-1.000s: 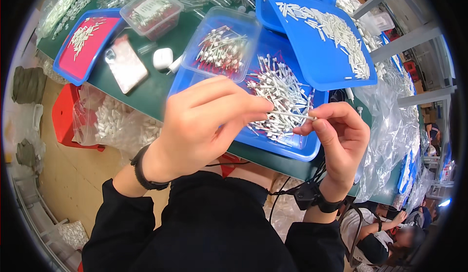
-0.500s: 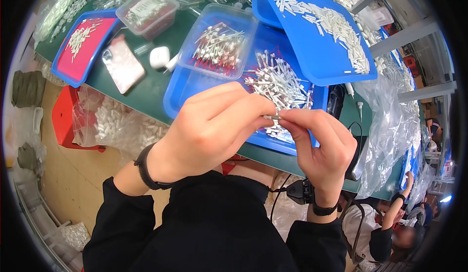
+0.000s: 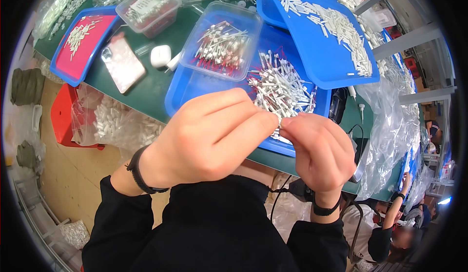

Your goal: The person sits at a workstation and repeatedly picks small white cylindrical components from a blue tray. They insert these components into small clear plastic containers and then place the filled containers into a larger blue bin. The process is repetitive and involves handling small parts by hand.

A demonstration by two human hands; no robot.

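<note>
My left hand (image 3: pixel 209 138) and my right hand (image 3: pixel 321 147) meet fingertip to fingertip over the front of a blue tray (image 3: pixel 178 94). Both are closed in a pinch on a tiny slim part, mostly hidden by the fingers now; half a second ago it looked like a small greyish tube. Just beyond the fingertips, a heap of thin white tube-like pieces with red wires (image 3: pixel 282 84) lies in the tray. A clear plastic box (image 3: pixel 222 11) of similar pieces with red leads stands in the tray's left part.
Another blue tray (image 3: pixel 312 52) with short white tubes overlaps at the back right. To the left are a phone (image 3: pixel 124 67), a white earbud case (image 3: pixel 160 56), a lidded clear box (image 3: pixel 146 26) and a red-bottomed tray (image 3: pixel 66 65). Clear plastic bags (image 3: pixel 385 140) lie right; a co-worker's arm (image 3: pixel 397 204) shows beyond.
My fingers have drawn tighter together, covering the small part that showed between them. My right hand's fingers have curled in and its wrist has turned slightly. The view has shifted a little.
</note>
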